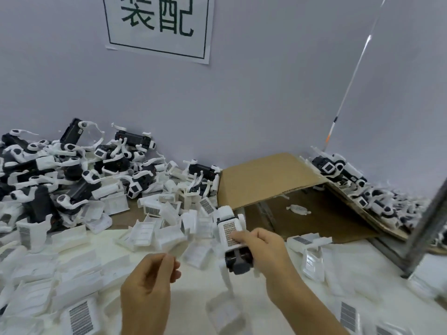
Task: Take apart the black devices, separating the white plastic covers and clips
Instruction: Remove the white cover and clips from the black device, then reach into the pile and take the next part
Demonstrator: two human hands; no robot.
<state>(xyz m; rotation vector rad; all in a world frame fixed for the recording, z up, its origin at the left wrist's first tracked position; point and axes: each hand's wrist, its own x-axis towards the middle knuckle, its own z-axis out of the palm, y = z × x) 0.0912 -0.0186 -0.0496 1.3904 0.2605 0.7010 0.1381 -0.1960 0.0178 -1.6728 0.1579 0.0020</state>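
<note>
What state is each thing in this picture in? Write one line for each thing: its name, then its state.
Right hand: grips a device.
Held device: white cover on.
Left hand: fingers curled, seems to hold nothing.
Device pile: clips on.
Loose covers: off, scattered.
Box: flap open, one white piece inside.
</note>
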